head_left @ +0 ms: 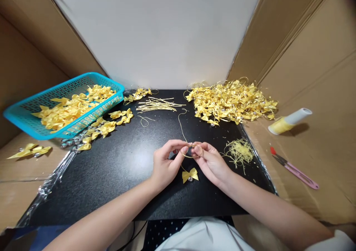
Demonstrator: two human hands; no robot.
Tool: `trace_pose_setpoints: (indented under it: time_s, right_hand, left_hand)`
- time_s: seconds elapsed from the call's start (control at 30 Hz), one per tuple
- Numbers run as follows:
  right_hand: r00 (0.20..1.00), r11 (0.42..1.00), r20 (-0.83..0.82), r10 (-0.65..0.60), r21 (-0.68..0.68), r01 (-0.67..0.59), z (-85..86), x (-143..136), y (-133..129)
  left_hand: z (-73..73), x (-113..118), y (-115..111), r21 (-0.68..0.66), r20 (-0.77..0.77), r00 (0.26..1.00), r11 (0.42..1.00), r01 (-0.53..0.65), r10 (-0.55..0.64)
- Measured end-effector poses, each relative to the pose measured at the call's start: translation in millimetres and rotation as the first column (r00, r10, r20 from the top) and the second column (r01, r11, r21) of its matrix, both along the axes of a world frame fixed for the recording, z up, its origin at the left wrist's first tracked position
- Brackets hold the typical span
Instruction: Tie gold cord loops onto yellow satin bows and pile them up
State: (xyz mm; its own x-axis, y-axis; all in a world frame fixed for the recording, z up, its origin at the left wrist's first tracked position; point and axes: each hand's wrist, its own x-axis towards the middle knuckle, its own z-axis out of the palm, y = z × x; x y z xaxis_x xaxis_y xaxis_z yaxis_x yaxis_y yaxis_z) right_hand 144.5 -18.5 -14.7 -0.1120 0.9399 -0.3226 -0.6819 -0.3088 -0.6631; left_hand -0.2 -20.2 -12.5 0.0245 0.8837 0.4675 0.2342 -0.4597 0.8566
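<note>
My left hand (170,162) pinches a thin gold cord (190,156) between thumb and fingers above the black tabletop. Close beside it on the right, my right hand (211,161) has its fingertips closed on the same cord, which curves in a loop between the two hands. A yellow ribbon bow (190,175) with a small shiny bell lies below the hands, at the lower end of the cord. From the fingertips, a loose cord end (181,124) runs up and away across the tabletop. The fingertips hide part of the loop.
A turquoise basket (26,126) of yellow bows is at the left, with more bows beside it. Straight gold cords (158,104) lie at the back, near a large bow pile (230,101). Cord scraps (239,151), pink-handled snips (299,174) and a white tube (299,115) are at right.
</note>
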Motion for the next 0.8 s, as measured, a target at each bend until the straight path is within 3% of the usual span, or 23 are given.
trace_pose_setpoints:
  time_s: [0.27, 0.5, 0.8]
  right_hand:
    - [1.0, 0.999, -0.013, -0.015, -0.035, 0.014, 3.5, -0.2, 0.3]
    - [0.997, 0.998, 0.07, -0.031, 0.048, 0.028, 3.7, 0.6, 0.8]
    - [0.98, 0.988, 0.201, 0.001, 0.151, -0.032, 7.3, 2.0, -2.8]
  left_hand:
    - [-3.6, -1.9, -2.2, 0.023, -0.079, 0.996, 0.999, 0.041, -0.039]
    - [-1.6, -2.3, -0.3, -0.016, -0.147, 0.989, 1.0, 0.025, -0.027]
    - [4.0, -4.3, 2.6, 0.06, -0.126, 0.984, 0.989, 0.137, -0.129]
